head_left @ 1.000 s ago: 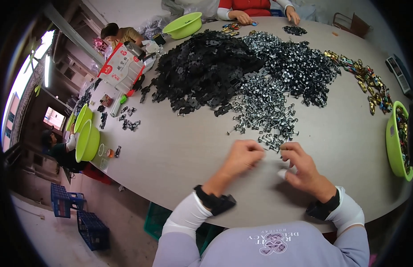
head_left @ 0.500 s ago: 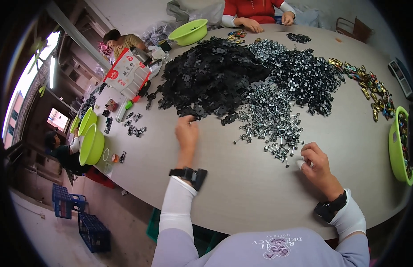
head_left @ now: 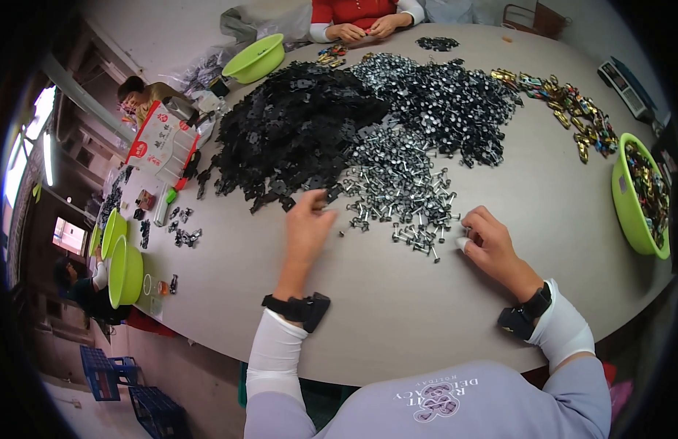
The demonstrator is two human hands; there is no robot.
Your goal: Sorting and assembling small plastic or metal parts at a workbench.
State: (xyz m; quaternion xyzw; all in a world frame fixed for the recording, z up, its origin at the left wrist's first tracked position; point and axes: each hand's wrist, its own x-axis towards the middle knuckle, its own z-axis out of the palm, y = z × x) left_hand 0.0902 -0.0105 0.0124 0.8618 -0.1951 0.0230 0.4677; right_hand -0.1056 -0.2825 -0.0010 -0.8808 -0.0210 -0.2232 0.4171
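Observation:
My left hand [head_left: 308, 225] is at the near edge of a large heap of flat black plastic pieces [head_left: 288, 128], its thumb apart from the fingers and nothing visible between them. A small dark piece [head_left: 341, 234] shows on the table beside it. To the right, my right hand [head_left: 491, 247] hovers by the near end of a pile of short metal pins with black heads [head_left: 405, 183]. Its fingers are curled together toward the thumb, which wears a white cover; whatever they may pinch is hidden. Both wrists carry black straps over white sleeves.
Colourful metallic parts [head_left: 573, 110] lie at the right, near a green basin [head_left: 639, 197] of similar parts and a scale [head_left: 624, 88]. Another green basin [head_left: 255, 58] stands far left. Across the table are a co-worker's hands [head_left: 364, 29]. A red-and-white bag [head_left: 163, 143] stands left.
The whole view has shifted, carrying the table contents leftward in the picture. My left hand has moved right along the black heap, its fingers parting. The co-worker's hands have come together.

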